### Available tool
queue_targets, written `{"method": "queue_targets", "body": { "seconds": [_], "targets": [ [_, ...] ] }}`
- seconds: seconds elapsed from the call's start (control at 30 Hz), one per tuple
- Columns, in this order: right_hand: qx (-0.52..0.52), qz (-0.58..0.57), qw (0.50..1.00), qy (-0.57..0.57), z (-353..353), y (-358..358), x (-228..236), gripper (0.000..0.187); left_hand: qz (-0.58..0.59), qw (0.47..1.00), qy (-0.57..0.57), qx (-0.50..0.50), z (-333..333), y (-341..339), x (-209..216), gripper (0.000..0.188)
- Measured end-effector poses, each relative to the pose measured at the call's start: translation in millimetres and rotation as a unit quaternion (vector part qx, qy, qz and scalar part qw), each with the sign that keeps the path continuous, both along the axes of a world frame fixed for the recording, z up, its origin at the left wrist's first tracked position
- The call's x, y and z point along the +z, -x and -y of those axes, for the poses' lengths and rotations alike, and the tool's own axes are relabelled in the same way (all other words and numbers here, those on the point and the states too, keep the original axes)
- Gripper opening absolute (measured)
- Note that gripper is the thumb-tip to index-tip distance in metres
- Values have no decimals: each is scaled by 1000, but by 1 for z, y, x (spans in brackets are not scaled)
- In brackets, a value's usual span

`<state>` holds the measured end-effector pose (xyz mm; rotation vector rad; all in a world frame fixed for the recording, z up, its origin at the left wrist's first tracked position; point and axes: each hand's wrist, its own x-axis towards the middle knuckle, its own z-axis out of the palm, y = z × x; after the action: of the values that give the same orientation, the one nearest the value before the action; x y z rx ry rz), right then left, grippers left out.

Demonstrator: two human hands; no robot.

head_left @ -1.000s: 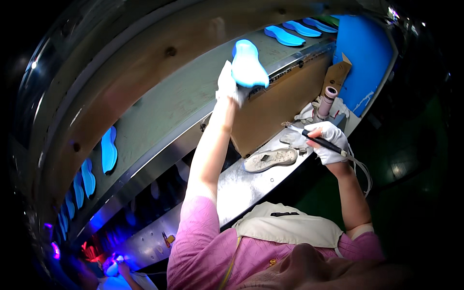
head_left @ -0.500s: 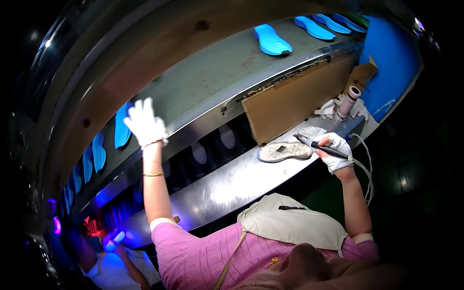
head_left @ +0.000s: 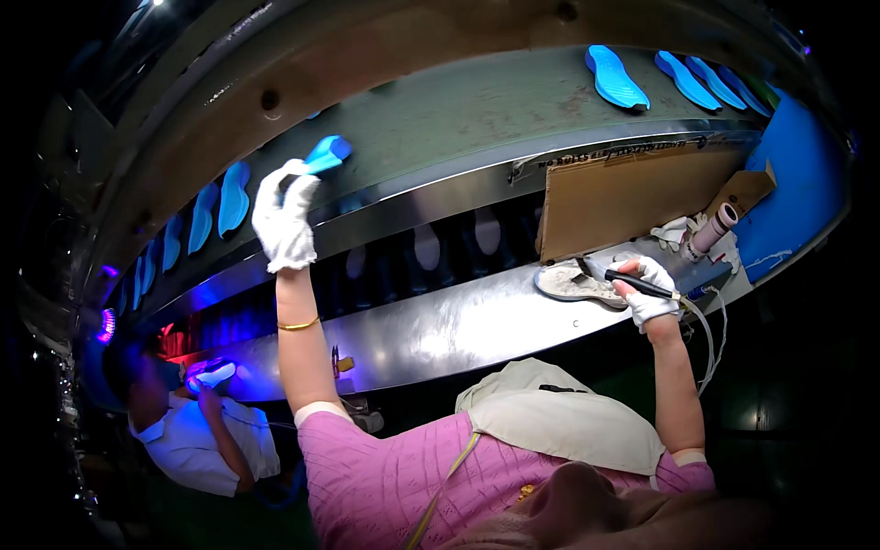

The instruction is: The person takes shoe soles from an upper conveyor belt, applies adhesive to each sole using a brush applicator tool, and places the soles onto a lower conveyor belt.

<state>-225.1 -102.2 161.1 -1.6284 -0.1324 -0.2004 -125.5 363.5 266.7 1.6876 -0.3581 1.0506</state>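
My left hand (head_left: 285, 215), in a white glove, grips a blue shoe sole (head_left: 330, 152) by one end, above the green conveyor belt (head_left: 440, 128). The sole is tilted and seen partly end-on. At the right, my right hand (head_left: 649, 291) wears a white glove with bare fingertips showing. Its fingers close round a black-handled brush (head_left: 642, 283) with thin tubes trailing from its rear end. The brush's tip is over a pale, speckled shoe sole (head_left: 561, 281) lying on the metal shelf (head_left: 440, 330). My hand and the brush partly cover that sole.
More blue soles (head_left: 234, 198) line the belt at left, others (head_left: 616, 79) at far right. A cardboard sheet (head_left: 642, 202) stands behind the shelf, beside a pinkish tube (head_left: 715, 229) and crumpled white gloves (head_left: 674, 231). A co-worker (head_left: 202, 431) sits at lower left, holding a lit sole.
My left hand has closed on a blue sole and lifted it off the belt. My right hand has brought the brush over the pale sole. The whole view has shifted.
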Motion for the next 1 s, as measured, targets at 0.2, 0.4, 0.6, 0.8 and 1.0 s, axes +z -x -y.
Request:
{"method": "queue_targets", "body": {
  "seconds": [0.2,0.4,0.6,0.8,1.0],
  "targets": [
    [-66,7,996,-66,31,1,-24,19,64,803,228,-546,23,1,36,36],
    [-44,14,994,-104,33,16,-16,19,-287,495,441,-691,174,-10,-76,71],
    [-14,42,998,-46,9,24,15,15,-435,413,487,-634,245,49,-131,102],
    [-21,41,999,-24,-2,12,25,14,-475,423,434,-638,278,60,-131,96],
    [-115,117,986,-22,7,-5,24,16,-382,515,432,-634,323,74,-127,83]
  ]
}}
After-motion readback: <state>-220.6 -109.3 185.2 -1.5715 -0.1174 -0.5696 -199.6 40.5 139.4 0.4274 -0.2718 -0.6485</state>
